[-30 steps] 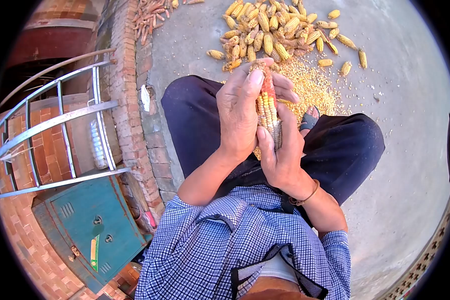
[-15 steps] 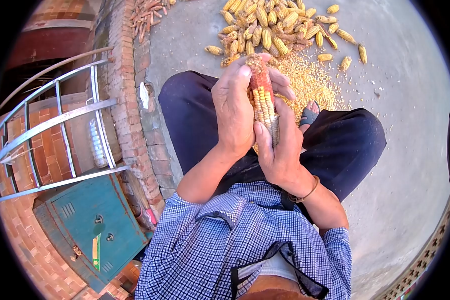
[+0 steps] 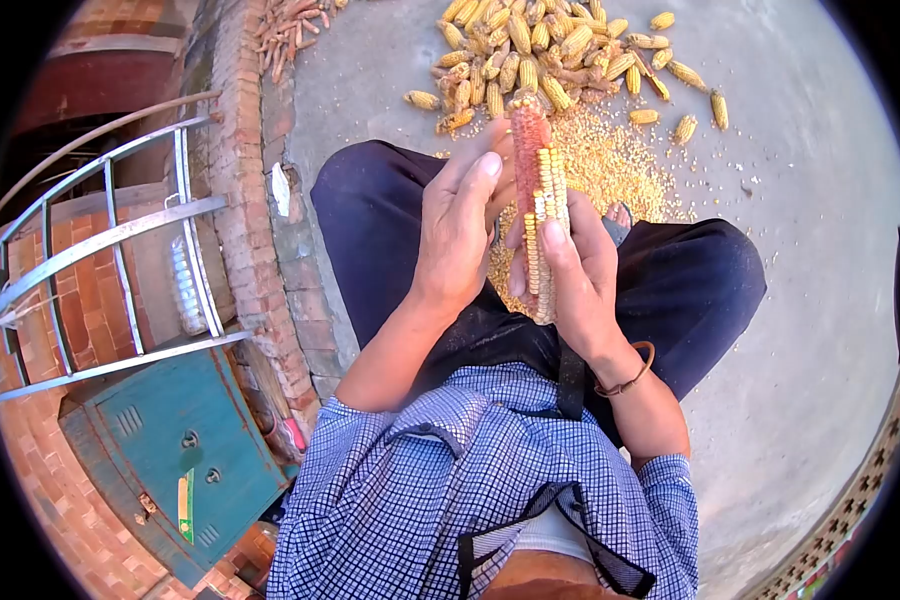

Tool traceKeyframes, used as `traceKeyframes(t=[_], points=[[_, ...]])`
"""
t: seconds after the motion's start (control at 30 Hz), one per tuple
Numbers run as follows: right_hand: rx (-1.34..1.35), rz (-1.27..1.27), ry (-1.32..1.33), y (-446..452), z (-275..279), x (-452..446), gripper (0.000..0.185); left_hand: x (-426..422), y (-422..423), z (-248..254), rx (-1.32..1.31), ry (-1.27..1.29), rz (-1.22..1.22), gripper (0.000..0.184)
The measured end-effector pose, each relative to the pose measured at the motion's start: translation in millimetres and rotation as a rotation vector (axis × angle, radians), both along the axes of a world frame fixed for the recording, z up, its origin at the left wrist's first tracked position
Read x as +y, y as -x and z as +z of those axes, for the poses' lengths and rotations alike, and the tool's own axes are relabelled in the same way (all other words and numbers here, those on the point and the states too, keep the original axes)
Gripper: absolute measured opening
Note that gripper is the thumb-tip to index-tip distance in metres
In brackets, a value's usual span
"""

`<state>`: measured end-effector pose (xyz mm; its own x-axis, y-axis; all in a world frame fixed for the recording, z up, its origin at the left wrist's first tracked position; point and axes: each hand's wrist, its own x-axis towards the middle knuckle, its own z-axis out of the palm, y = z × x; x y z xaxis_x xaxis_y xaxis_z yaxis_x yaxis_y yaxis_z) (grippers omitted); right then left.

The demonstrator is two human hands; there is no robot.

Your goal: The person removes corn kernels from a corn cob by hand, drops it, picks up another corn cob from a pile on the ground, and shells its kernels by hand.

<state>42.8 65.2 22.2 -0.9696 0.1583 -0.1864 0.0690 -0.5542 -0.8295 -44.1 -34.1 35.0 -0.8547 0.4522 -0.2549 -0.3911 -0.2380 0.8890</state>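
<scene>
A partly shelled corn cob (image 3: 538,205) stands nearly upright between my hands, its upper left side bare and red, with yellow kernels down the right and lower part. My right hand (image 3: 575,270) is wrapped round its lower half, the thumb lying on the kernels. Just left of the cob, my left hand (image 3: 460,215) has its thumb raised and its fingers apart, some of them blurred behind the cob. Beyond the hands, loose kernels (image 3: 610,165) are spread on the ground, beside a heap of whole cobs (image 3: 520,40).
Dark-trousered knees flank the hands, with a sandalled foot (image 3: 618,222) near the kernels. Bare red cobs (image 3: 288,30) lie at the upper left. A brick edge (image 3: 255,250), a metal frame (image 3: 110,235) and a green metal cabinet (image 3: 180,450) stand at the left.
My left hand has come away from the cob, moving slightly left and opening. The cob has turned in my right hand, showing more of its kernel rows and bare red side.
</scene>
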Motion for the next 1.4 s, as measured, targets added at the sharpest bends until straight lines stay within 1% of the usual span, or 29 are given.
traceKeyframes(t=[0.03,0.13,0.27,0.37,0.43,0.5,0.6,0.7,0.83,0.93,1.03,1.1,1.2,1.23,1.3,1.33,1.4], points=[[-0.004,0.005,0.035,1,-1,0,0.041,-2,-1,2,-0.013,-0.029,-0.037,0.045],[0.004,0.017,0.124,2,-6,-2,0.044,1,-8,-4,0.226,0.079,0.010,0.044],[0.065,-0.051,-0.264,1,-13,-7,0.051,3,-6,0,0.228,-0.050,0.006,0.044],[0.107,-0.097,-0.331,2,-18,-8,0.055,4,-7,0,0.198,-0.087,0.040,0.045],[0.131,-0.132,-0.464,4,-16,-8,0.055,3,-8,3,0.161,-0.068,0.048,0.049],[0.173,-0.161,-0.595,4,-19,-9,0.054,5,-11,4,0.161,-0.042,0.077,0.048],[0.152,-0.118,-0.618,2,-19,-8,0.054,7,-10,2,0.177,-0.015,0.085,0.046],[0.155,-0.165,-0.740,3,-20,-10,0.054,8,-9,-4,0.223,-0.022,0.076,0.042],[0.180,-0.201,-0.825,2,-14,-10,0.055,11,-13,-10,0.211,-0.067,0.100,0.041],[0.147,-0.200,-0.859,2,-8,-10,0.056,9,-10,-14,0.271,-0.036,0.044,0.042],[0.135,-0.206,-0.888,1,-10,-11,0.054,11,-12,-10,0.150,-0.004,0.097,0.042],[0.131,-0.220,-0.918,1,-11,-13,0.054,9,-9,-13,0.135,-0.029,0.070,0.043],[0.166,-0.219,-0.913,4,-18,-11,0.052,8,-5,-15,0.046,-0.128,0.051,0.044],[0.163,-0.210,-0.835,5,-17,-9,0.051,8,-3,-15,0.005,-0.172,0.048,0.044],[0.152,-0.187,-0.678,6,-16,-6,0.050,6,3,-17,-0.168,-0.278,0.057,0.045],[0.132,-0.158,-0.664,7,-24,-2,0.046,4,6,-18,-0.254,-0.331,0.062,0.046],[-0.044,-0.091,-0.227,5,-18,0,0.039,-3,12,-19,-0.353,-0.453,-0.003,0.046]])
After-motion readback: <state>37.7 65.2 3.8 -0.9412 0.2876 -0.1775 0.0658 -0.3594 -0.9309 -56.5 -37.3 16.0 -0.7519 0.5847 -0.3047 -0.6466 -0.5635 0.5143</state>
